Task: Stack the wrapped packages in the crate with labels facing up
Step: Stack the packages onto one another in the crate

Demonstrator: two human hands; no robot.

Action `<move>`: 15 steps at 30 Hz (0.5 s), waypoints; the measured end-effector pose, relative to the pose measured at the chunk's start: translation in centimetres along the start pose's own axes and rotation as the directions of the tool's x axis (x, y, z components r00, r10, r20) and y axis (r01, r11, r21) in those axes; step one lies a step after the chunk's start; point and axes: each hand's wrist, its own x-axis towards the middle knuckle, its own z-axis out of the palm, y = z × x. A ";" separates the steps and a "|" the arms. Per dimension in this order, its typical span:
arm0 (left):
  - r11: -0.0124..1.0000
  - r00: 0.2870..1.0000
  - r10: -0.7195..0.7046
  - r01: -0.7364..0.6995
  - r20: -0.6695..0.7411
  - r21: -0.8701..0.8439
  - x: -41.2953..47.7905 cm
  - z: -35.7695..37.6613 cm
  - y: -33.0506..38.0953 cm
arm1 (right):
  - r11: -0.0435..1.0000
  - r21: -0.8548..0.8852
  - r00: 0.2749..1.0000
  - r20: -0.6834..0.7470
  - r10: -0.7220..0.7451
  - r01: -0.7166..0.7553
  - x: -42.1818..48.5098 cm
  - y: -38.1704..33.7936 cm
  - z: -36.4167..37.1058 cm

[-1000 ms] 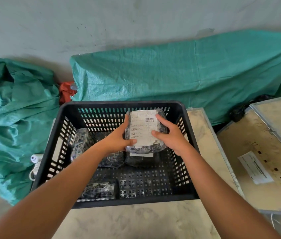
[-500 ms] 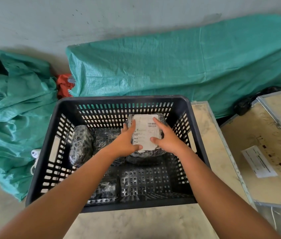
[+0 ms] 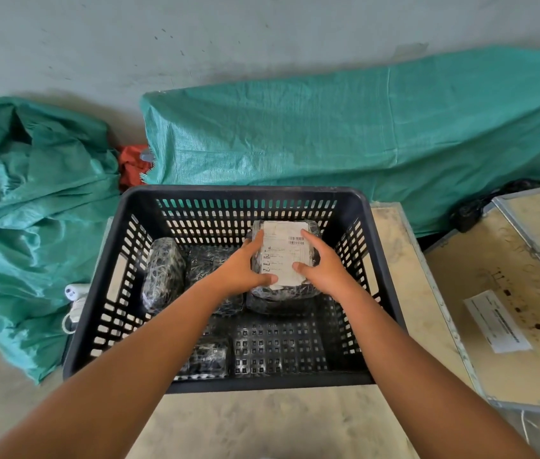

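A black slotted plastic crate (image 3: pixel 378 260) stands on a pale table. Both my hands hold one wrapped package (image 3: pixel 283 256) at the crate's back right, white label facing up. My left hand (image 3: pixel 245 271) grips its left side and my right hand (image 3: pixel 323 270) its right side. The package rests on another dark wrapped package (image 3: pixel 278 304) under it. A second wrapped package (image 3: pixel 162 273) stands against the left wall, a third (image 3: pixel 207 263) lies beside it, partly behind my left arm. A small one (image 3: pixel 207 357) lies at the front.
The pale table (image 3: pixel 262 422) carries the crate. A wooden board (image 3: pixel 500 293) with a paper label (image 3: pixel 497 321) lies to the right. Green tarps (image 3: pixel 328 137) cover heaps behind and to the left. A white cable reel (image 3: pixel 73 293) sits left of the crate.
My hands have lowered the labelled package from above the crate's rim down onto the package at the back right. Both hands stay on it.
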 end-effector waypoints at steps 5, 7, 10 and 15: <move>0.998 0.980 0.054 -0.050 -0.189 0.026 -3.8 -3.5 -0.4 | 0.950 -0.275 0.961 -0.186 -0.206 0.150 -1.8 -2.9 0.7; 0.994 0.956 0.101 -0.084 -0.276 0.074 -6.0 -5.9 -0.8 | 0.905 -0.292 0.897 -0.227 -0.379 0.309 -2.5 -4.7 1.8; 0.973 0.884 0.202 -0.134 -0.422 0.186 -9.8 -9.8 -1.5 | 0.877 -0.208 0.876 -0.132 -0.464 0.433 -3.0 -7.3 4.8; 0.926 0.802 0.285 -0.089 -0.525 0.367 -13.8 -13.7 -4.2 | 0.884 -0.233 0.913 0.160 -0.376 0.405 -2.3 -8.1 11.7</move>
